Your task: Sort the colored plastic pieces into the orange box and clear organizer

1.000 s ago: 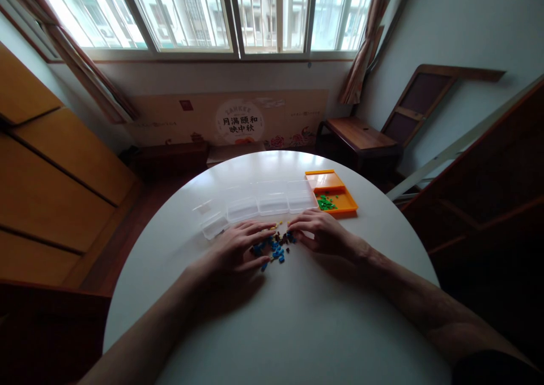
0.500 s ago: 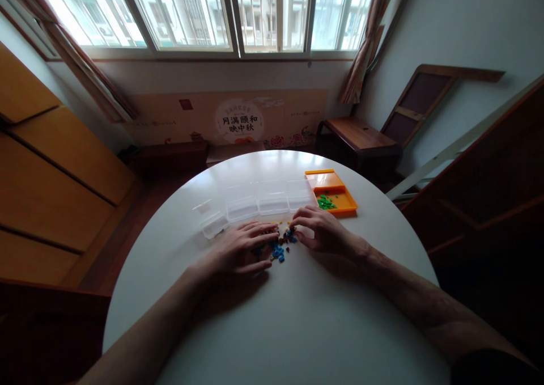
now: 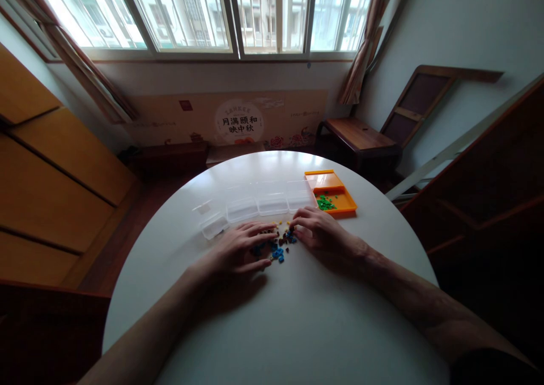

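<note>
We see a round white table (image 3: 272,328) carrying everything. Near its middle lies a small heap of blue, dark and yellow pieces (image 3: 278,246). Toward twelve o'clock from the heap runs a row of clear plastic boxes (image 3: 255,206), standing side by side, the one at the ten o'clock end set a little askew. At about one o'clock, just beside the row's end, sits an orange tray (image 3: 335,195) holding green pieces (image 3: 325,203). Both our forearms rest on the tabletop.
</note>
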The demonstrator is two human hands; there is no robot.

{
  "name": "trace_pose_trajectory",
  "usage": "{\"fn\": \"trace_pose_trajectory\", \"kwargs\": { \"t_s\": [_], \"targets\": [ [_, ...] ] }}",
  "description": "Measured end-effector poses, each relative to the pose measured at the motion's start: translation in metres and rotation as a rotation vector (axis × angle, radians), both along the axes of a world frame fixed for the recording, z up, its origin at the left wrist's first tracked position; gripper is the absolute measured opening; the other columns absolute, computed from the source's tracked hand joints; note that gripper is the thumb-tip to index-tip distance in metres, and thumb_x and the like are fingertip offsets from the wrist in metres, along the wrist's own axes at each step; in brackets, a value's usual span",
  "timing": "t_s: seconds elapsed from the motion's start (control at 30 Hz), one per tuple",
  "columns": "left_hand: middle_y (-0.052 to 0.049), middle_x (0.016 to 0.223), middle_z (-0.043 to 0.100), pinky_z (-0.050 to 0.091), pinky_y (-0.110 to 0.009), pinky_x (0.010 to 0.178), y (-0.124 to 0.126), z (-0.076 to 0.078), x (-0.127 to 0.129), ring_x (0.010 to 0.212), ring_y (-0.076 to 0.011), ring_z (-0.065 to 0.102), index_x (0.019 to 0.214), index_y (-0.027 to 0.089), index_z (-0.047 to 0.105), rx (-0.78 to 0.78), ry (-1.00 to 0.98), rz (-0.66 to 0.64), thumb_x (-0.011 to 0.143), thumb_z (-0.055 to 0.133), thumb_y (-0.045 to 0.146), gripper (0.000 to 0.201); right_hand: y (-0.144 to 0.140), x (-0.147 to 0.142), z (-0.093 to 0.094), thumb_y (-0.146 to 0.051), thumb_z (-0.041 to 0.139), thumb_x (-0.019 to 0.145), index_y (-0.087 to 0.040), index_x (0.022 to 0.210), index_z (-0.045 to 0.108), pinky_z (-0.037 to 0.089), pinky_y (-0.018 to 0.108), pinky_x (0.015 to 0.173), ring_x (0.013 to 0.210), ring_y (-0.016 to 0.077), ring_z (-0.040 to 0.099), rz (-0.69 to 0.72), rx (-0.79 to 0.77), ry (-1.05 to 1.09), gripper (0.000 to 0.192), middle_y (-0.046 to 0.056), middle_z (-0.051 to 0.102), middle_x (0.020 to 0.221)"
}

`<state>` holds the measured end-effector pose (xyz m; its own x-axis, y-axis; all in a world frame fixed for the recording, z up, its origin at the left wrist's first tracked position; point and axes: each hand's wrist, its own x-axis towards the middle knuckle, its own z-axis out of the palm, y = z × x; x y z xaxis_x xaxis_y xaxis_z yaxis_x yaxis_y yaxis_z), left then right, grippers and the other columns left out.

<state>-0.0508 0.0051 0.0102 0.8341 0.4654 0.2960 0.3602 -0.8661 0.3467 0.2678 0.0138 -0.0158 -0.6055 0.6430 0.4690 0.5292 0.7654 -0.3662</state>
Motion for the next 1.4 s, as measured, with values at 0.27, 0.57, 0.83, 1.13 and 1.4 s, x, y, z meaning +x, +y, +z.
{"fn": "trace_pose_trajectory", "kwargs": {
  "t_s": [0.27,0.57,0.83,1.13,1.4],
  "targets": [
    [-0.009,0.162,0.064,0.054,-0.057,0.122,-0.001,-0.001,0.001,0.144,-0.0339,0.065,0.161,0.036,0.059,-0.001,-0.013,0.015,0.103,0.073,0.043,0.06,-0.003,-0.001,0.003,-0.018,0.078,0.102,-0.024,0.104,0.075,0.058,0.037,0.094,0.099,0.0228,0.071,-0.012,-0.055,0.059,0.008,0.005,0.078,0.106],
    [-0.01,0.162,0.064,0.055,-0.056,0.121,0.001,-0.006,-0.006,0.143,-0.0342,0.066,0.16,0.036,0.059,0.028,-0.022,0.026,0.1,0.076,0.046,0.063,0.013,0.003,0.011,-0.023,0.069,0.109,-0.024,0.104,0.079,0.057,0.039,0.091,0.095,0.0244,0.072,-0.119,0.076,0.184,0.011,0.006,0.081,0.1],
    [-0.011,0.159,0.065,0.056,-0.055,0.119,0.001,-0.008,-0.01,0.141,-0.0337,0.068,0.158,0.034,0.06,0.04,-0.056,0.006,0.1,0.076,0.046,0.061,0.044,0.014,0.02,-0.021,0.068,0.107,-0.024,0.11,0.081,0.059,0.046,0.094,0.098,0.0289,0.073,-0.257,0.115,0.09,0.014,0.008,0.084,0.102],
    [-0.011,0.157,0.068,0.057,-0.054,0.117,-0.002,-0.006,-0.007,0.138,-0.0334,0.069,0.153,0.033,0.064,0.055,-0.054,0.058,0.1,0.076,0.046,0.057,0.036,0.008,0.016,-0.013,0.065,0.103,-0.024,0.11,0.077,0.059,0.047,0.097,0.102,0.0274,0.067,-0.066,0.219,0.067,0.018,0.007,0.08,0.11],
    [-0.01,0.158,0.066,0.057,-0.054,0.117,0.001,-0.007,-0.001,0.14,-0.0328,0.068,0.155,0.035,0.064,0.03,-0.003,0.09,0.104,0.073,0.045,0.053,0.012,0.003,0.003,-0.024,0.075,0.101,-0.027,0.117,0.077,0.059,0.048,0.103,0.113,0.0271,0.068,0.111,0.109,0.004,0.016,0.007,0.078,0.122]
  ]
}}
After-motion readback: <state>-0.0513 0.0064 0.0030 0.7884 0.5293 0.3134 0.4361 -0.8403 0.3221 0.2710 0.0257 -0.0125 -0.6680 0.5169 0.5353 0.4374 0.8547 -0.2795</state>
